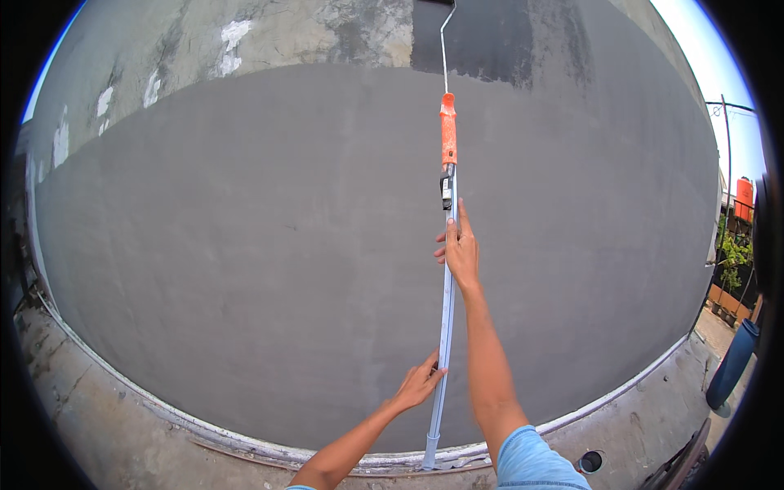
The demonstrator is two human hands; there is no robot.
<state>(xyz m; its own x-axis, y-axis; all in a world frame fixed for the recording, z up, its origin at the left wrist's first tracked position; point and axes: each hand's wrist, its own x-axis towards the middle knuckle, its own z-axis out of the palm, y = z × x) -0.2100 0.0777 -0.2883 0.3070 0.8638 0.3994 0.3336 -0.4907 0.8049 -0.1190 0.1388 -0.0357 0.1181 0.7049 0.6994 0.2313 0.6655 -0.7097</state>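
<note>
A paint roller [449,131] with an orange handle and a bent metal rod is joined to a long pale pole [446,314]. Black tape or a clamp [447,189] sits at the joint. The roller's dark head is at the top edge, mostly cut off, against the wall's dark, wet-looking patch [482,41]. My right hand [463,251] grips the pole below the joint, its index finger stretched along it. Lower down, my left hand [419,382] is closed around the pole from the left side. The pole's lower end is near the wall's base.
The wall [245,245] is smooth grey below and rough, stained and white-patched above. Concrete ground [114,408] runs along its foot. At the lower right stand a small dark pot [590,462] and a blue cylinder [732,363]. Plants [736,255] are at the far right.
</note>
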